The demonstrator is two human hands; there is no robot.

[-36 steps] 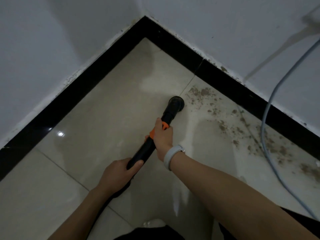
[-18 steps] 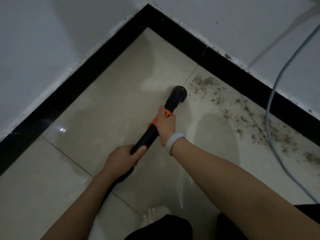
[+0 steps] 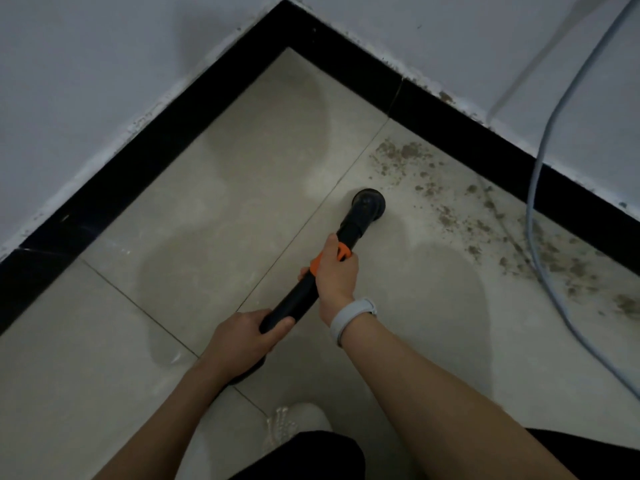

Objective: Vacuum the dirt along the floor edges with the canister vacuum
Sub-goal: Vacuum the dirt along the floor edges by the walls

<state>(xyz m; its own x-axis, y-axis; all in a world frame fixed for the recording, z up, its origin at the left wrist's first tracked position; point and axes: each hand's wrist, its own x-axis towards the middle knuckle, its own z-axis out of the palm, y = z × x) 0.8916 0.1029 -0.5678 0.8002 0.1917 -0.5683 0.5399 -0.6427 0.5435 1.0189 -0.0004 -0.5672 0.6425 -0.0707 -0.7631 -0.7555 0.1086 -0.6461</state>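
In the floor corner, black skirting [image 3: 145, 161] on the left side, tiles there look swept. Left hand [image 3: 242, 336] grasps the black wand [image 3: 294, 303] low; right hand [image 3: 334, 275] grasps it at the orange collar [image 3: 343, 252]. Round nozzle [image 3: 367, 202] has drawn back from the skirting since a second ago, now just beside the dirt [image 3: 446, 188]: most remains. Both arms extended, wand angled forward-right. Grey cable [image 3: 533, 188] crosses the dirt rightward.
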